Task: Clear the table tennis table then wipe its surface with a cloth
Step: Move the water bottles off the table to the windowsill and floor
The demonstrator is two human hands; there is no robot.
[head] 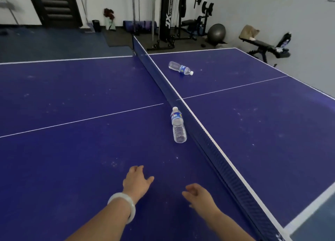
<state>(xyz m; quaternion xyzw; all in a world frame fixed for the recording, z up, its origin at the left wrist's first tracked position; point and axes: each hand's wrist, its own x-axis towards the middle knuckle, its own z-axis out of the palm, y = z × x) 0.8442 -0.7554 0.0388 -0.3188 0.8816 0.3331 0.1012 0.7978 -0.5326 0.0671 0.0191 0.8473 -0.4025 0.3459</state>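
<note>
A blue table tennis table (76, 99) fills the view, split by a dark net (199, 132). One clear plastic water bottle (178, 125) lies on its side on the left half, against the net. A second bottle (180, 68) lies on the far right half. My left hand (136, 181), with a pale bangle on its wrist, hovers low over the near table, fingers relaxed and empty. To its right, my right hand (199, 195) has loosely curled fingers and holds nothing. Both hands are well short of the near bottle. No cloth is in view.
Pale dusty specks dot the table surface. Beyond the far edge stand a weight machine (168, 18), a grey exercise ball (216, 32) and a bench (262, 47). A dark door (54, 5) is at the back left, above blue floor.
</note>
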